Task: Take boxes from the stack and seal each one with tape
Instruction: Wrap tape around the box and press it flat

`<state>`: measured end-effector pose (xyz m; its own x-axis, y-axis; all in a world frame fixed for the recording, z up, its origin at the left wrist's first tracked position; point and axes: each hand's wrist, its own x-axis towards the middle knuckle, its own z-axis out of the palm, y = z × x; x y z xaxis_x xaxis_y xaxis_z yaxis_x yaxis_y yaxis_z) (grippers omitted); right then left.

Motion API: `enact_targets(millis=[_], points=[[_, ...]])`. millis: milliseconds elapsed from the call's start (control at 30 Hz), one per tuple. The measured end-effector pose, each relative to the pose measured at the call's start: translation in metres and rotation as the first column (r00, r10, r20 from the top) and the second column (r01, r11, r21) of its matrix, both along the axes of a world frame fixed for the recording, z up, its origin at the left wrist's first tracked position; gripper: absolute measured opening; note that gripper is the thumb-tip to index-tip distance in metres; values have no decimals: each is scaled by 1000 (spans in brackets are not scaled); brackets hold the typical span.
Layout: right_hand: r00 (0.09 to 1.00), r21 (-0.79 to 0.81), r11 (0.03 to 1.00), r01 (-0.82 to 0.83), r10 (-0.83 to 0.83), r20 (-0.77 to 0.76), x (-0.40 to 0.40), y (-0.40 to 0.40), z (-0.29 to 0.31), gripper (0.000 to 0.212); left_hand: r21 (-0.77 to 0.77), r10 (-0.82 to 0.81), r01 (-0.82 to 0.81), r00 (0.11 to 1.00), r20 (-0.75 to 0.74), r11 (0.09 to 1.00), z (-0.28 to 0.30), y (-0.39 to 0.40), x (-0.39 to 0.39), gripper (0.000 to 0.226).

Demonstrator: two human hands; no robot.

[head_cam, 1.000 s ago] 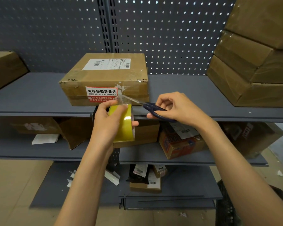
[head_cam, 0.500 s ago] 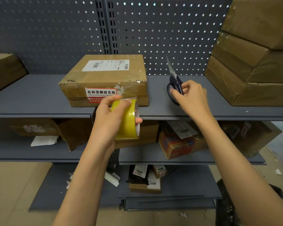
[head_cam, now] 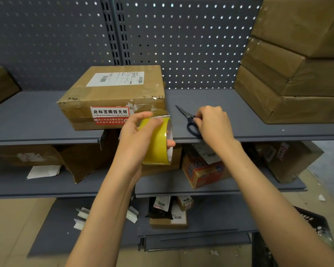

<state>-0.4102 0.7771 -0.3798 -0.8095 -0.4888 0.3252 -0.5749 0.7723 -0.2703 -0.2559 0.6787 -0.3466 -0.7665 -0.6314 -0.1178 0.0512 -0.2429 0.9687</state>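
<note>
The box (head_cam: 112, 95) sits on the top shelf (head_cam: 37, 120), near its front edge, label up and a red-and-white sticker on its front face. A strip of clear tape runs off its front right corner. Just in front of that corner the left hand (head_cam: 137, 137) grasps the yellow tape roll (head_cam: 158, 140), fingers curled over the rim and thumb through the core, the roll held off the shelf. To the right, the scissors (head_cam: 189, 120) lie flat on the shelf, blades closed and pointing back-left. The right hand (head_cam: 213, 124) rests on their handles, fingers curled over the loops. Well to the right stands the stack (head_cam: 297, 74) of wrapped boxes. Another carton (head_cam: 0, 85) sits at the far left. The lower shelves (head_cam: 46, 187) hold torn cartons, paper scraps and small parcels.
</note>
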Motion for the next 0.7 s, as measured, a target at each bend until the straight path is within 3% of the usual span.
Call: enact_targets(millis=[67,133,167,233,300,400,700], points=[[990,-290,947,-137,144,3,1,-2,6,19,5,-8,8,1000,-7,1000,0,1,-1,30],[930,-589,751,-298,369,0,10,-6,20,14,2,-12,12,1000,-10,1000,0,1,-1,31],[883,-656,666,-356,469,-3,15,-8,27,13,-1,-14,14,1000,-12,1000,0,1,-2,32],[796,-662,605,-442,605,22,23,-13,36,16,-8,-20,20,1000,-18,1000,1,2,-3,33],[753,-581,638,-505,655,65,25,-18,38,19,-19,-29,28,999,-28,999,1,2,-3,35],[732,-499,671,-548,673,100,23,-20,35,20,-43,-39,38,999,-30,998,2,1,-1,35],[644,-490,635,-597,744,180,24,-16,32,28,-40,-52,52,999,10,998,-4,-2,5,33]])
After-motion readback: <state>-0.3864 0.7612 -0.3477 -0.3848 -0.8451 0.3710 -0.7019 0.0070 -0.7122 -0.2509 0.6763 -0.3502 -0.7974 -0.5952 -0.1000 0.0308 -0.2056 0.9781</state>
